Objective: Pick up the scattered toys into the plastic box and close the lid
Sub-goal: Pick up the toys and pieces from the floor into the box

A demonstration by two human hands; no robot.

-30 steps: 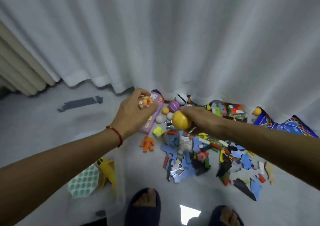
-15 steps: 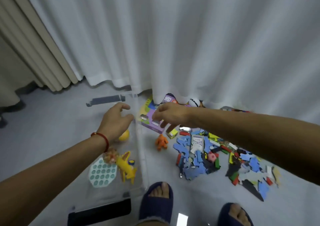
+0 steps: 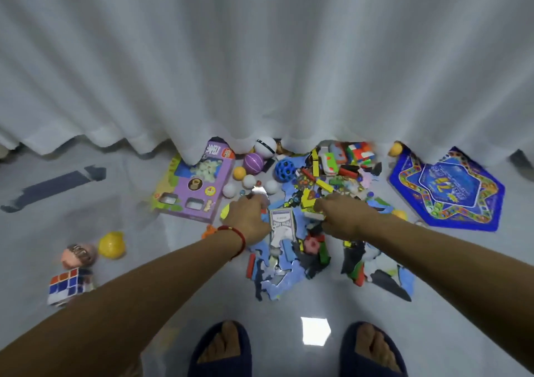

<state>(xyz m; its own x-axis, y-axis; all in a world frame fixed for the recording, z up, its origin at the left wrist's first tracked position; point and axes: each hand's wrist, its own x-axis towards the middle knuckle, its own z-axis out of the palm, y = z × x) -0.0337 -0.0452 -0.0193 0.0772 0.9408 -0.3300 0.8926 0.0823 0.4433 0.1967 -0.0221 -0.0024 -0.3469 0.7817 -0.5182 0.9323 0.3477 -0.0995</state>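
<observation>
Evidently both hands had plunged into the toy pile (image 3: 300, 232) by the curtain: left hand (image 3: 248, 217) and right hand (image 3: 344, 217) curled downward, grasp unclear. Gathering small pieces together would serve best; the plastic box wasn't visible.

Toys lie heaped on the floor (image 3: 289, 304) along the curtain (image 3: 260, 58) hem: a game box (image 3: 193, 186) at left, balls (image 3: 248, 181) beside it, puzzle pieces (image 3: 284, 272) at centre, a star-shaped board (image 3: 450, 188) at right; a cube (image 3: 68, 285) sits far left, well apart
</observation>
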